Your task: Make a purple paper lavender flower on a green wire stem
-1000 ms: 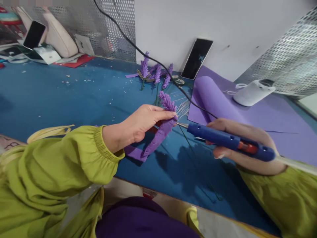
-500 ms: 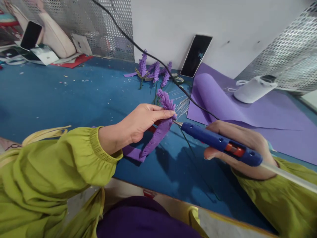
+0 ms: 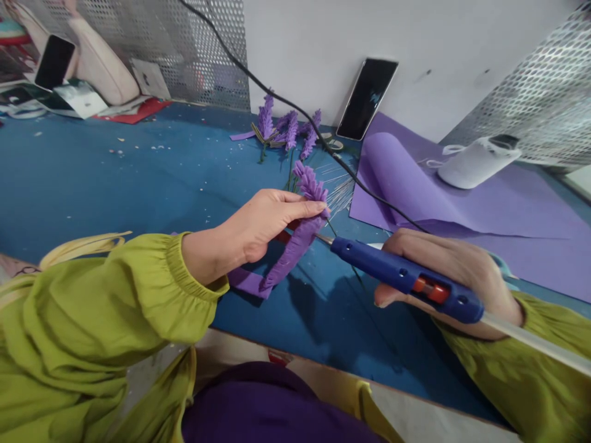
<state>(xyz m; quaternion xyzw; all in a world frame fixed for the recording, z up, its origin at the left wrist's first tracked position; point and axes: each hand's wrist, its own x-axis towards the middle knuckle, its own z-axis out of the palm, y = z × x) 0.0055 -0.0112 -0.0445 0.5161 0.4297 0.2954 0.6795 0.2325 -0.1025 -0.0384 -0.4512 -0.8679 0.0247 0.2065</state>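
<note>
At frame centre, the left hand [image 3: 258, 224] pinches the flower [image 3: 310, 184] steady for the glue gun [image 3: 397, 275], clenched in the right hand [image 3: 450, 261].

Two bare hands: left hand [image 3: 258, 224] and right hand [image 3: 443, 271]. One blue plastic glue gun [image 3: 401, 277], with one translucent glue stick [image 3: 535, 344] in its rear. One half-wound purple fringed foam flower spike [image 3: 307, 203]. Three finished purple foam flower spikes [image 3: 290, 129] at the back, as far as can be told. Two black-screened flat phones: wall phone [image 3: 367, 98] and far-left phone [image 3: 54, 61]. One rolled purple foam sheet [image 3: 397, 178]. One white plastic jug [image 3: 478, 163]. One black cable [image 3: 217, 40]. One bundle of thin silver wires [image 3: 339, 191], strands too fine to count.
</note>
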